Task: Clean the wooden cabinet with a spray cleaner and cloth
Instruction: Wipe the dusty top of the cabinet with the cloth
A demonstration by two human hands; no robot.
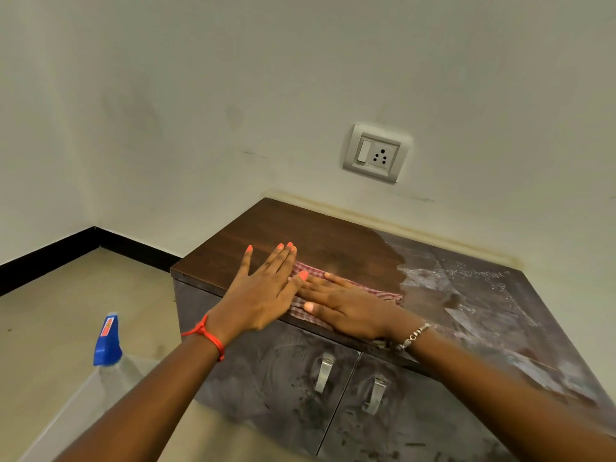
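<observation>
Wooden cabinet: against wall, left of top dark and clean, right part dusty grey | checked cloth: flat on top near front edge | left hand, right hand: both spread flat, pressing cloth, left overlapping right | spray bottle: lower left, apart from cabinet

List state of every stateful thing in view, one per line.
cabinet top: left part wiped clean, right part dusty
cabinet doors: shut, smudged
cloth: flat on the top, pinned under both hands
left hand: open, palm down, overlapping the right
right hand: open, flat on cloth
spray bottle: upright, off the cabinet, untouched
wall socket: nothing plugged in
</observation>
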